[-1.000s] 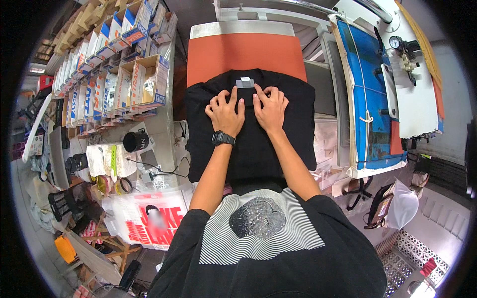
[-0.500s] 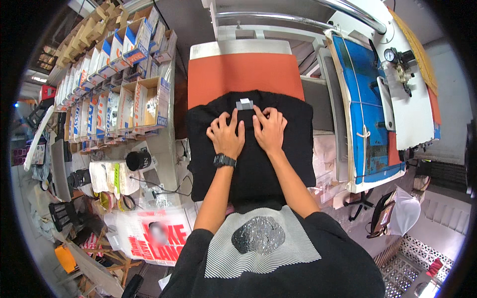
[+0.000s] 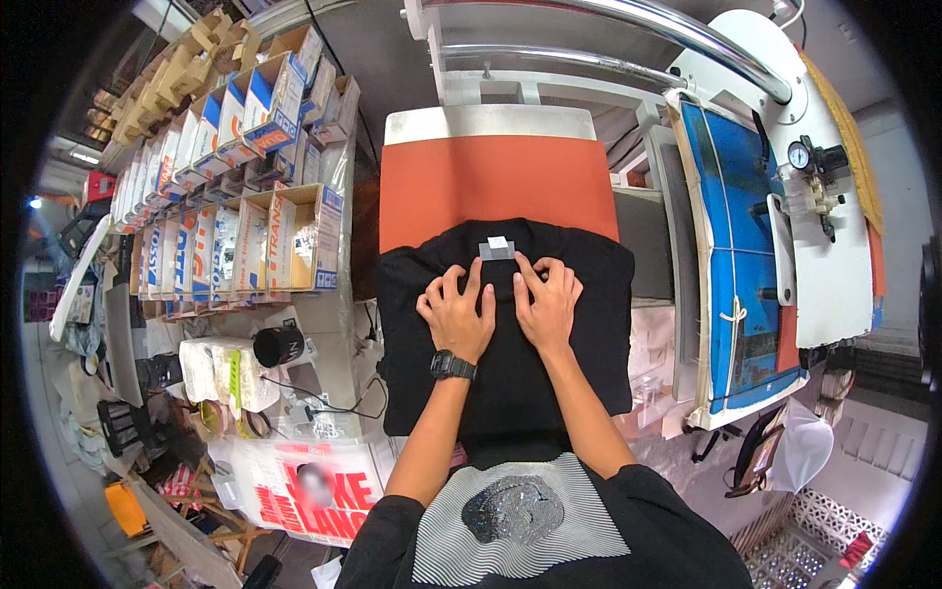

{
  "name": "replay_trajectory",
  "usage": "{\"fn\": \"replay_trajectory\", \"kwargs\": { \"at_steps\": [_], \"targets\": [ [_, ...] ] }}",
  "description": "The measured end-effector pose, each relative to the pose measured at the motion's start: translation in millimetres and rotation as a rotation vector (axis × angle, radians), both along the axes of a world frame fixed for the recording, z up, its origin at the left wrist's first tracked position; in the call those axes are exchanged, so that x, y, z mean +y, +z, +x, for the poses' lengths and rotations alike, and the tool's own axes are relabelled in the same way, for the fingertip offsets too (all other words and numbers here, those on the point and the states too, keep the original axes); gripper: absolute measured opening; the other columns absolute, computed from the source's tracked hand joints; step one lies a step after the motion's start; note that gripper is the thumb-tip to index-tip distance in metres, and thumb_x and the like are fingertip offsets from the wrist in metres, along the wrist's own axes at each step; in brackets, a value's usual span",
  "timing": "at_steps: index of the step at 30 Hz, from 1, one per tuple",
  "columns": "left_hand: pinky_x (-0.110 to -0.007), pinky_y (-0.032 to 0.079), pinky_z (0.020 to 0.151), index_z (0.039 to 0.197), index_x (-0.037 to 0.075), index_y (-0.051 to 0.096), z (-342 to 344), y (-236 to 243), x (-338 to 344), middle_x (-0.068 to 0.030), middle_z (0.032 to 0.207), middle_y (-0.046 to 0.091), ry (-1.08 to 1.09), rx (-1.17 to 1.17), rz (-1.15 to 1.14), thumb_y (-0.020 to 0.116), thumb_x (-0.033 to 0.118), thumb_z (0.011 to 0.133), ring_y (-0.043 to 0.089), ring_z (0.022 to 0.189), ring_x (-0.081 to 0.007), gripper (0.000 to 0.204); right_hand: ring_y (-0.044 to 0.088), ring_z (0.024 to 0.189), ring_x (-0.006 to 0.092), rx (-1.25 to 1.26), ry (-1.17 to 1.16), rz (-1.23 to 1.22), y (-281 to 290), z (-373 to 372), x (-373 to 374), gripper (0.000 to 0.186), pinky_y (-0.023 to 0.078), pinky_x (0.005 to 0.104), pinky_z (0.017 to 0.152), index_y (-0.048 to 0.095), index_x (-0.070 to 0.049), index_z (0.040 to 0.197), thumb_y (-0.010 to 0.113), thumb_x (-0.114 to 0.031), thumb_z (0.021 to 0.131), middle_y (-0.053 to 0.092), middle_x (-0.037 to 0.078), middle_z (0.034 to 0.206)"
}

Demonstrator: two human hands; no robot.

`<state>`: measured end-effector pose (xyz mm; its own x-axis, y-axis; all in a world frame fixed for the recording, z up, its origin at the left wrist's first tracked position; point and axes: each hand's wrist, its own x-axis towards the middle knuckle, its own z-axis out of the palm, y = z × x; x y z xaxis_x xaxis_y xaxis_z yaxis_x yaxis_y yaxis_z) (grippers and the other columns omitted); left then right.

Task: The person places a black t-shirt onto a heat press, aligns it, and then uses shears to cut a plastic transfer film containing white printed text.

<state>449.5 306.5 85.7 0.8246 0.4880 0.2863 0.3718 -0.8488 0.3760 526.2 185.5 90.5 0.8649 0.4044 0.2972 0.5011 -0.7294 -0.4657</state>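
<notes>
A black T-shirt [image 3: 510,363] lies over the lower part of an orange press pad [image 3: 496,182]. Near its neckline is a small grey see-through piece of film [image 3: 498,253], with a white tag [image 3: 498,241] at its upper edge. My left hand [image 3: 459,316] rests on the cloth with fingers spread, its index fingertip at the film's lower left corner. Likewise spread, my right hand [image 3: 547,302] has its index fingertip at or very near the lower right corner. Neither hand grips anything.
On the right is a press head with a blue cover [image 3: 741,255], beside a pressure gauge [image 3: 800,154]. Cardboard bins [image 3: 265,231] stack up at the left. Below them sit a black mug [image 3: 279,346], a dark cable [image 3: 363,398] and a printed plastic bag [image 3: 304,486].
The whole view has shifted, so the shirt and press appear lower and slightly to the right. Both hands stay at the film's lower corners, with barely any change in their fingers.
</notes>
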Motion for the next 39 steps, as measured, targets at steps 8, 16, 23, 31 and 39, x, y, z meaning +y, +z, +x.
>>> {"fn": "replay_trajectory", "kwargs": {
  "at_steps": [8,16,23,31,39],
  "targets": [
    [-0.049,0.032,0.098,0.129,0.019,0.064,0.5,1.3,0.7,-0.0051,0.119,0.057,0.007,0.027,-0.033,0.061,0.031,0.091,0.048,0.113,-0.0283,0.04,0.051,0.095,0.0231,0.009,0.005,0.012,0.8,1.6,0.8,0.031,0.035,0.0423,0.092,0.069,-0.018,0.123,0.059,-0.025,0.094,0.055,0.007,0.1],
    [-0.049,0.032,0.098,0.128,0.019,0.065,1.7,0.0,1.2,-0.0052,0.119,0.058,0.005,-0.001,-0.029,0.062,0.031,0.091,0.049,0.112,-0.0284,0.04,0.051,0.095,0.0225,-0.011,0.001,0.013,-1.3,2.4,1.9,0.031,0.035,0.0417,0.091,0.07,-0.018,0.121,0.059,-0.026,0.094,0.055,0.006,0.099],
    [-0.049,0.031,0.098,0.128,0.019,0.065,0.1,-2.4,1.2,-0.0055,0.118,0.058,0.009,0.004,-0.024,0.063,0.031,0.09,0.049,0.112,-0.0283,0.04,0.051,0.094,0.0225,-0.007,0.0,0.019,-0.1,2.7,1.6,0.03,0.036,0.0415,0.091,0.07,-0.018,0.12,0.059,-0.025,0.093,0.054,0.006,0.098],
    [-0.05,0.031,0.097,0.128,0.018,0.065,1.5,-1.9,0.1,-0.0057,0.118,0.058,0.004,-0.002,-0.038,0.063,0.03,0.09,0.048,0.113,-0.0284,0.04,0.051,0.094,0.0229,0.018,-0.004,0.018,-1.0,2.3,0.5,0.03,0.036,0.0413,0.091,0.07,-0.017,0.121,0.059,-0.025,0.093,0.054,0.007,0.099],
    [-0.049,0.031,0.096,0.128,0.018,0.065,1.2,-3.5,1.2,-0.0051,0.118,0.057,0.007,-0.018,-0.011,0.063,0.03,0.089,0.048,0.112,-0.0276,0.04,0.051,0.095,0.023,0.007,0.002,0.035,-0.3,1.7,0.6,0.03,0.036,0.041,0.091,0.071,-0.017,0.12,0.059,-0.024,0.093,0.054,0.007,0.1]
  ]
}}
